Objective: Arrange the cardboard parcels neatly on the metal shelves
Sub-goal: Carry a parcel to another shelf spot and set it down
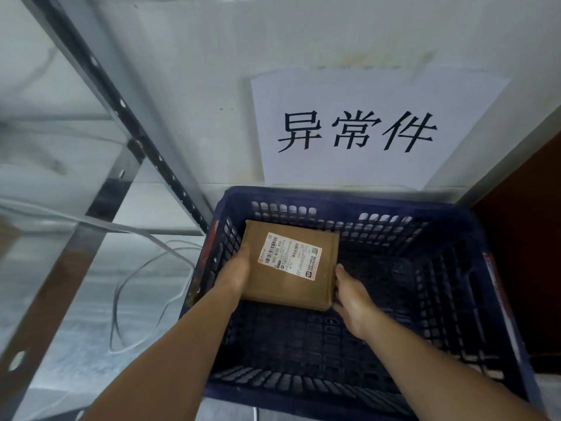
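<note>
- The cardboard parcel was held between the two hands, inside the dark blue crate, with its printed label turned upward
- The left hand was clasped on the parcel's left edge, thumb on top and fingers hidden beneath
- The right hand was wrapped round the near right corner, thumb laid along the side
- Whether the parcel was clear of the crate floor could not be told
- The metal shelf frame was seen to the left of the left hand, well apart from it
- A loose white cable lay on the floor left of that hand
- The grip was judged uneven: with the right hand set only at a corner, the parcel's far right side was left unsupported and could dip or slip as it was raised
- The crate wall stood just beside the left hand, so the parcel's edge could be caught on the rim during a carry leftward to the shelves
- The cable could be snagged or trodden on along that path
</note>
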